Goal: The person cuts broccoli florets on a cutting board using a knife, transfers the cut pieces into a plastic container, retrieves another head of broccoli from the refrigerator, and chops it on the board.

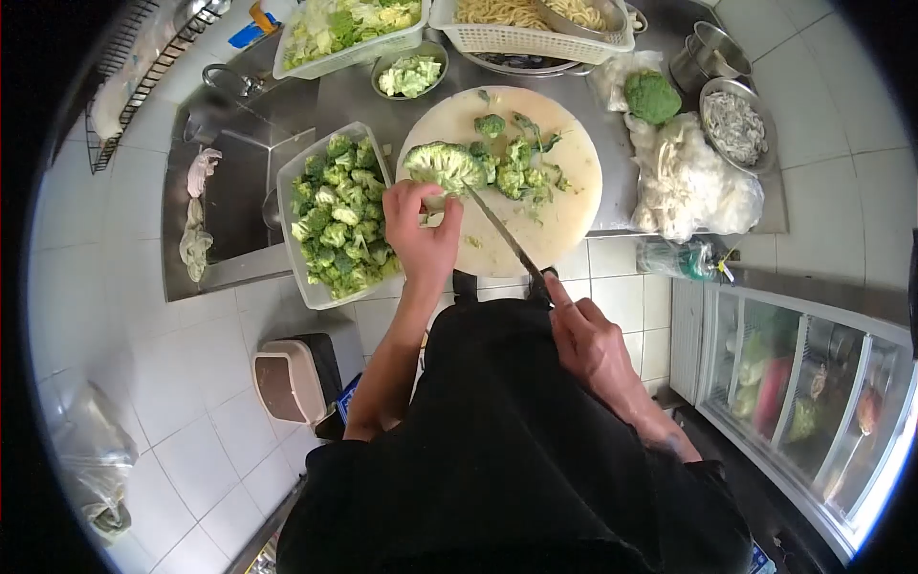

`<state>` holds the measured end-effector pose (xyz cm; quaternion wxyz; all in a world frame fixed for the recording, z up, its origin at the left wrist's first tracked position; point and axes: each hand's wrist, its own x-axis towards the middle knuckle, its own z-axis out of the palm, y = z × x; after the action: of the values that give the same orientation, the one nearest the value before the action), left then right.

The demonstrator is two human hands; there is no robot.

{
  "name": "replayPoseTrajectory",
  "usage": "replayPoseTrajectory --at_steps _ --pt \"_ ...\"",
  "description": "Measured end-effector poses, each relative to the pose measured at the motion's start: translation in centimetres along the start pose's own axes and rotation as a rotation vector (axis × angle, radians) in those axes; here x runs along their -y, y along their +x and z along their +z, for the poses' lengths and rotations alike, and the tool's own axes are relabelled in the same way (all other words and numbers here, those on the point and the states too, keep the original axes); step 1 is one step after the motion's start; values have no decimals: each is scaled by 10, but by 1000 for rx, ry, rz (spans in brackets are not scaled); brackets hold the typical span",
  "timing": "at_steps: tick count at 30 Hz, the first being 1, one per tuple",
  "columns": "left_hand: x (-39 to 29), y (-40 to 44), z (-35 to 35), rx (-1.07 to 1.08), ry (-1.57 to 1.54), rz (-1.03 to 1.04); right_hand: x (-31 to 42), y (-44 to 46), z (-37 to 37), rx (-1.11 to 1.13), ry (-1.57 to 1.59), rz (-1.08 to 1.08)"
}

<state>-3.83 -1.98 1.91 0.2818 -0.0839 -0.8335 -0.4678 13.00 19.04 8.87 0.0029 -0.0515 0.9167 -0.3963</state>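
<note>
My left hand (423, 230) is closed around the stem of a large broccoli head (443, 165), holding it over the left part of a round cutting board (564, 225). In my right hand (595, 349) is a knife (507, 235), its blade slanting up and left so the tip meets the broccoli's right side. Cut broccoli florets (516, 180) and small scraps lie on the board beyond the blade. Left of the board, a white plastic basket (297, 256) is filled with cut florets (337, 215).
A steel bowl (384, 91) of pale green pieces sits behind the board. Baskets of lettuce (349, 24) and noodles (497, 11) stand at the back. Rightward are a whole broccoli (652, 97), bagged mushrooms (696, 182) and a bowl of grey strips (734, 127). A sink (234, 196) lies left.
</note>
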Motion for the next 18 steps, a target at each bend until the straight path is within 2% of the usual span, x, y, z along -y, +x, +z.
replayPoseTrajectory --at_steps 4,7,9,10,12,13,16,18 --pt "-4 -6 0 -6 -38 -56 3 9 -1 34 -32 48" --pt "-8 -5 2 5 -34 -58 8 12 -5 -51 -9 -4" --pt "-11 -4 4 -18 -91 -121 14 14 -9 -290 65 -105" --pt "-12 -2 3 -19 -91 -121 12 15 -7 -290 65 -106" --pt "-15 -1 3 -27 -89 -99 2 13 4 -153 61 -97" --pt "-15 -2 3 -19 -97 -95 -11 8 12 146 -110 83" --pt "-6 14 9 -32 -51 -8 -20 -4 14 151 -122 34" --pt "-4 3 -3 -14 -61 -2 -4 -2 -1 62 28 66"
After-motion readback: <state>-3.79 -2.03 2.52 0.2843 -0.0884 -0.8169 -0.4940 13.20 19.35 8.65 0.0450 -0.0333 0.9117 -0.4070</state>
